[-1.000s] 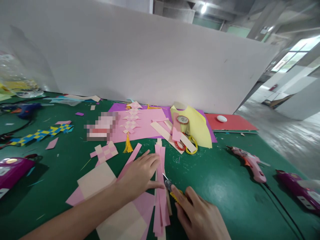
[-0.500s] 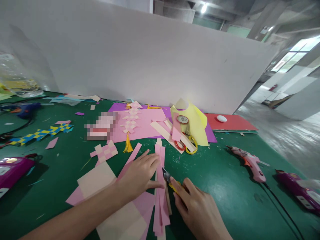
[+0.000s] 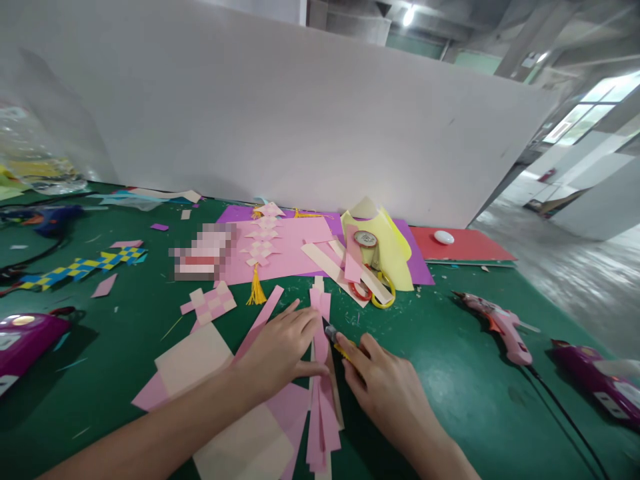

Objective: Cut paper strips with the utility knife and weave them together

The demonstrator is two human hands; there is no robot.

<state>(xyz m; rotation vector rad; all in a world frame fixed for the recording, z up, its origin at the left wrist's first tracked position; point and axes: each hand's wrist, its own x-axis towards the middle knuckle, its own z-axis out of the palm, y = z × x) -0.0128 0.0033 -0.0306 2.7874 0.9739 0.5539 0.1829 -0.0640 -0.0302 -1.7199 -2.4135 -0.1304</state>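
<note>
My left hand (image 3: 285,343) lies flat with its fingers outstretched, pressing on a bundle of pink and cream paper strips (image 3: 323,413) on the green table. In my right hand (image 3: 385,383) is a yellow utility knife (image 3: 343,345), its blade tip at the right edge of the strips, just beside my left fingertips. Under my left forearm lie cream and pink paper sheets (image 3: 195,353). Another pink strip (image 3: 260,320) slants out beyond my left hand. A small woven pink-and-cream paper piece (image 3: 210,303) lies to the left of it.
A woven pink fish with a yellow tassel (image 3: 257,292) lies on pink paper ahead. Scissors (image 3: 384,293) and a tape measure (image 3: 366,240) rest among paper pieces. At right are a pink glue gun (image 3: 500,325) with its cord and a purple tool (image 3: 595,377); another purple tool (image 3: 30,343) stands left.
My right hand has moved slightly up and away along the strips, with the knife tip now further up their right edge. My left hand stays in place.
</note>
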